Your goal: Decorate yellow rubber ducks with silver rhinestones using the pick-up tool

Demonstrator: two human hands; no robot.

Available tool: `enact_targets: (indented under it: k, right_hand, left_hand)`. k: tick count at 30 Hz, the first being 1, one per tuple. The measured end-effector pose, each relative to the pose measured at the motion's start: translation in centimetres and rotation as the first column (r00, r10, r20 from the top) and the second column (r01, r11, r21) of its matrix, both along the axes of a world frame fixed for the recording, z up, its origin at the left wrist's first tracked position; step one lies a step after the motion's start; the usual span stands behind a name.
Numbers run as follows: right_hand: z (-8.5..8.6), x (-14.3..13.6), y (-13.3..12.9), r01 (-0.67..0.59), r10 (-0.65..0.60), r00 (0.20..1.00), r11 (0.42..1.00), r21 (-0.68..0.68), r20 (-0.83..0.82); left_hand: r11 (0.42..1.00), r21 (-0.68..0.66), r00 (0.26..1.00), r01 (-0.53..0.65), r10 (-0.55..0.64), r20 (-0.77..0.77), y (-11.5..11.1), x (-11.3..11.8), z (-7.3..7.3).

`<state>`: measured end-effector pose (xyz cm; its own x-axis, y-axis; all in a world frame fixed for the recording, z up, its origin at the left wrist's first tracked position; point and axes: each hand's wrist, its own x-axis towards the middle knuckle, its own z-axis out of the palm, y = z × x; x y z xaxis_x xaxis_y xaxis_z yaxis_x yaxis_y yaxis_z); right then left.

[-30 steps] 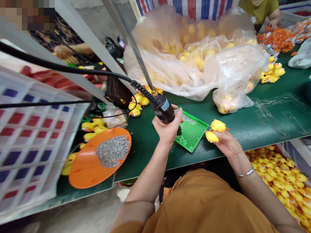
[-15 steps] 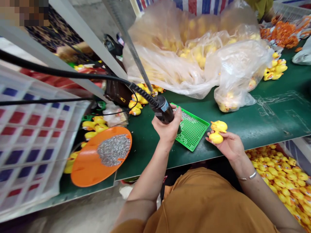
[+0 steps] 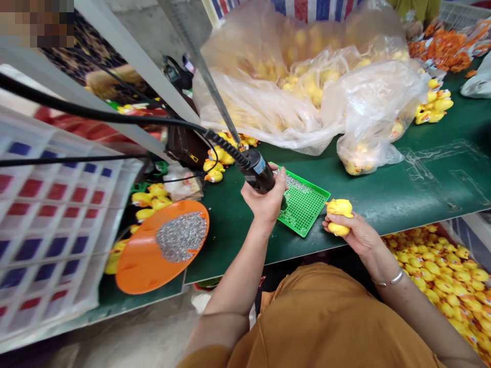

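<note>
My left hand [image 3: 267,200] is closed around a black electric screwdriver [image 3: 259,171], which hangs from a cord and a metal spring. The tool's lower end is over the left side of a green perforated tray [image 3: 305,208] with small silver screws [image 3: 297,182] at its far end. Just right of the tray, my right hand [image 3: 358,232] grips a yellow toy duck [image 3: 339,208], thumb across its middle. The tool and the duck are apart.
An orange dish [image 3: 143,273] of silver screws lies at left beside a white crate [image 3: 49,230]. Behind stands a large plastic bag [image 3: 264,102] of ducks. More ducks [image 3: 441,276] fill a container at lower right. Another person's sleeve [image 3: 416,10] shows at the back.
My right hand has turned the duck over and brought its thumb across it, shifting slightly left. My left hand and the screwdriver have hardly moved.
</note>
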<state>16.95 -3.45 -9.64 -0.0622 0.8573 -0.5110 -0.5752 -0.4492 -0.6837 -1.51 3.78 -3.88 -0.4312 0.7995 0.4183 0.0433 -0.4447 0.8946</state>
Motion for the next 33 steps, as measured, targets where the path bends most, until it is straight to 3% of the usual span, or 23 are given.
enact_targets:
  k: [11, 21, 33]
  right_hand:
    - [0.5, -0.5, -0.7, -0.070, 0.073, 0.997, 0.993, -0.093, 0.032]
    - [1.3, -2.0, -0.8, -0.012, 0.018, 0.989, 0.999, 0.042, -0.149]
    - [0.9, -1.5, 0.1, 0.073, -0.063, 0.983, 0.996, 0.056, -0.171]
  left_hand:
    - [0.998, 0.065, 0.999, -0.021, 0.018, 0.051, 0.0, 0.1, -0.1]
    - [0.959, 0.217, 0.955, 0.182, -0.225, 0.192, -2.6, 2.0, 3.6]
    - [0.949, 0.181, 0.929, 0.258, -0.295, 0.223, -1.8, 4.0, 3.8]
